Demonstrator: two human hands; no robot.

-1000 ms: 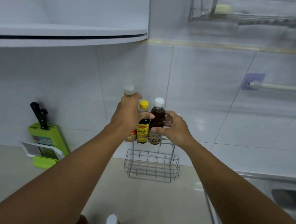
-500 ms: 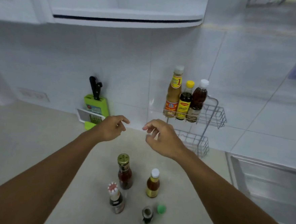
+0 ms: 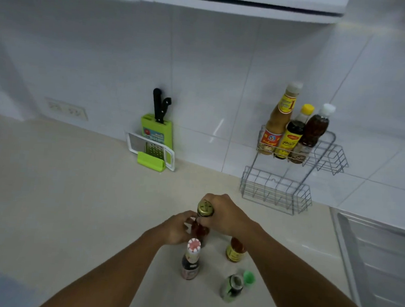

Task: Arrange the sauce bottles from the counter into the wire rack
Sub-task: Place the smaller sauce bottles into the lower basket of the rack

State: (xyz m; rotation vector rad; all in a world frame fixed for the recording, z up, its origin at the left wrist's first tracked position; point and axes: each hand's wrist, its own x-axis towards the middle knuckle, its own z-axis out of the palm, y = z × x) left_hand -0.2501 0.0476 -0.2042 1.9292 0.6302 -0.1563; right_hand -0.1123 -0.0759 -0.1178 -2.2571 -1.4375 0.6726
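Fingers (image 3: 212, 222) of the right hand (image 3: 225, 217) curl round the neck of a gold-capped bottle (image 3: 204, 215) of dark red sauce, just below its cap, while the left hand (image 3: 177, 227) closes on the same bottle's body from the other side, fingertips touching the glass. Both hands are wrapped on it; whether the bottle's base rests on the counter (image 3: 73, 204) or is lifted can't be told, as the base is hidden. Nearer the camera, a bottle w/ a red-and-white cap (image 3: 191, 260) stands upright just in front of the held one; a small orange-sauce bottle (image 3: 234, 251) stands partly hidden under the right wrist; a dark green-tinted bottle (image 3: 231, 287) stands closest, w/ a loose green cap (image 3: 249, 277) just beside it. Further back, at right against the tiled wall, a two-tier wire rack (image 3: 328, 159) holds three bottles side by side at the left end of its top shelf: a tall tan one (image 3: 276, 125), a yellow-capped dark one (image 3: 292, 133) & a white-capped brown one (image 3: 314, 132). Bottom shelf (image 3: 275, 192) sits on the counter. At left, a green knife block (image 3: 157, 131) w/ black handles stands against the wall, a grater (image 3: 153, 150) leaning in front.
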